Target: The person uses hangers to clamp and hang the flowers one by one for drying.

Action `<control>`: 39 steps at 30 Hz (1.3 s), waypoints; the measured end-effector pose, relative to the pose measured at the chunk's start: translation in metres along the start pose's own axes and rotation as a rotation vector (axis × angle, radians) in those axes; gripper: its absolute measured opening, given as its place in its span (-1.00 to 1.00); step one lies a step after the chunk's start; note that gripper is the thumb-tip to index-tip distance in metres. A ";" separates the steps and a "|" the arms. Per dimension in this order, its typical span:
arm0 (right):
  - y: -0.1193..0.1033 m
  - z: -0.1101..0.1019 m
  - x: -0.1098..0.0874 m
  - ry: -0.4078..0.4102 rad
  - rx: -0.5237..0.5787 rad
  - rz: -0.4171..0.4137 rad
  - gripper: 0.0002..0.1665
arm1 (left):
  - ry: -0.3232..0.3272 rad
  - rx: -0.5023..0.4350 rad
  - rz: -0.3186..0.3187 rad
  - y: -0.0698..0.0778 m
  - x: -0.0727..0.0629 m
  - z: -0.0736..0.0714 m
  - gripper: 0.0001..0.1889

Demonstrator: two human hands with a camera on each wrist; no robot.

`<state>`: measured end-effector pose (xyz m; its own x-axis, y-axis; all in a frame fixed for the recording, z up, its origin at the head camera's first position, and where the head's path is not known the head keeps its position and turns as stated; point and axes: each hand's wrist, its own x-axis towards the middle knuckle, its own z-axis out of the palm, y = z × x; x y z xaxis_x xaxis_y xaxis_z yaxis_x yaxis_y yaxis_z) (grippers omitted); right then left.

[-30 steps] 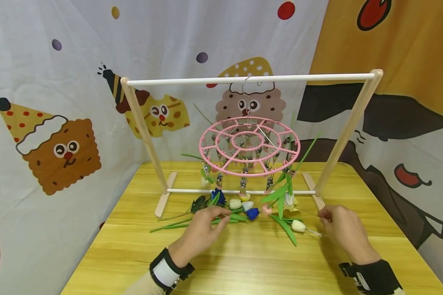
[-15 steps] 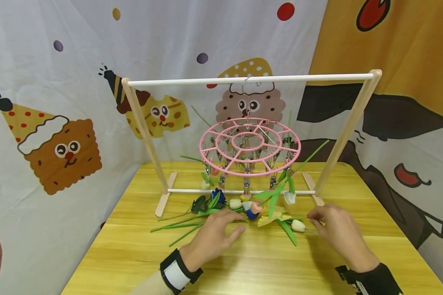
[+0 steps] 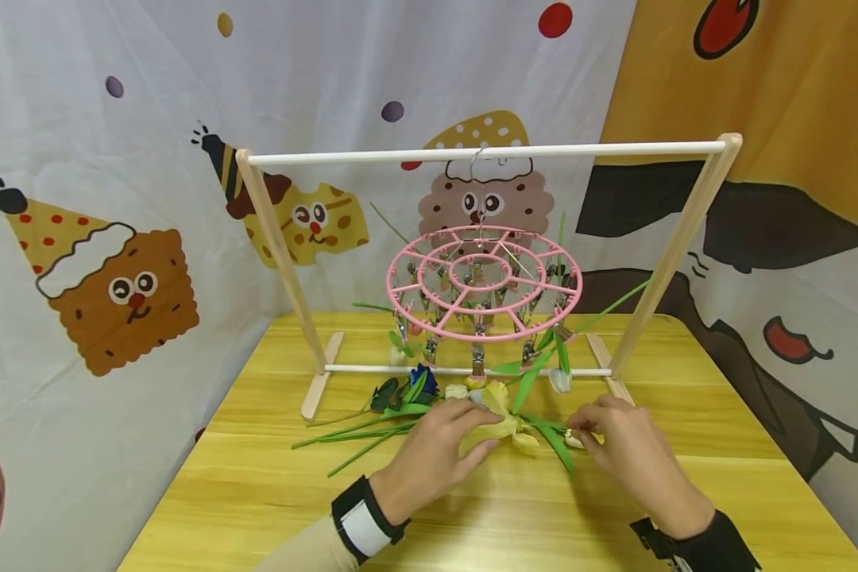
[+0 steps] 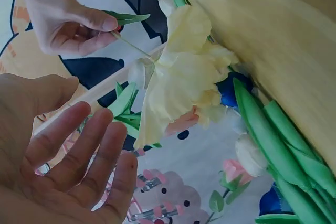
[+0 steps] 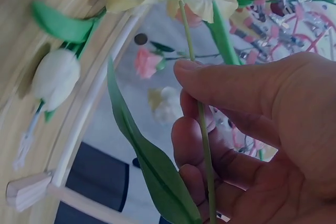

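My right hand (image 3: 625, 449) pinches the thin stem (image 5: 190, 40) of a yellow artificial flower (image 4: 181, 66) between thumb and fingers. A long green leaf (image 5: 149, 163) on that stem hangs beside the fingers. The ruffled yellow bloom is held close over the other flowers on the table. My left hand (image 3: 436, 453) is beside the bloom with its fingers spread and relaxed, holding nothing. A white tulip (image 5: 56, 78) lies just below my right hand. A blue rose (image 3: 423, 383) and several green stems (image 3: 357, 433) lie left of and behind my left hand.
A pink round clip hanger (image 3: 482, 339) with metal clips hangs from a white rod (image 3: 372, 157) on a wooden stand (image 3: 689, 218). Some flowers dangle from its clips, including a white tulip (image 3: 560, 381) at the right. A printed cloth (image 3: 314, 71) hangs behind the wooden table (image 3: 257, 492).
My right hand has moved left, carrying the yellow flower leftward. My left hand has moved right, up beside the bloom. The yellow petals now cover the peach flower and blue tulip.
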<state>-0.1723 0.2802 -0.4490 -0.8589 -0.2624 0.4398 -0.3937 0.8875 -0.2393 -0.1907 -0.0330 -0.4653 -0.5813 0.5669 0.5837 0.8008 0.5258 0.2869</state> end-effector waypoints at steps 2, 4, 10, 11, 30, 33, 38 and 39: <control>-0.005 0.001 0.000 0.007 -0.003 -0.022 -0.69 | 0.021 0.032 0.025 0.001 0.003 0.002 -0.68; -0.011 0.001 0.000 0.007 -0.001 -0.035 -0.67 | 0.031 0.055 0.038 0.001 0.006 0.004 -0.67; -0.030 0.001 0.003 0.001 0.029 -0.058 -0.69 | -0.009 0.102 0.034 0.002 0.013 0.008 -0.66; -0.033 0.002 0.004 0.007 0.036 -0.069 -0.69 | -0.020 0.111 0.030 0.001 0.013 0.009 -0.65; -0.053 0.007 0.014 0.199 0.085 -0.243 -0.59 | -0.036 0.146 -0.023 -0.007 0.017 0.007 -0.90; -0.053 0.003 0.014 0.222 0.088 -0.256 -0.57 | -0.030 0.125 -0.067 -0.007 0.017 0.004 -0.90; -0.051 -0.006 0.013 0.292 0.081 -0.201 -0.56 | 0.031 0.068 -0.104 -0.011 0.016 0.000 -0.91; -0.050 -0.008 0.013 0.307 0.087 -0.177 -0.55 | 0.046 0.054 -0.109 -0.013 0.016 -0.001 -0.91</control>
<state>-0.1608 0.2354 -0.4242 -0.6418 -0.2721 0.7170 -0.5653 0.7996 -0.2027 -0.2097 -0.0316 -0.4589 -0.6565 0.4754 0.5857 0.7233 0.6171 0.3099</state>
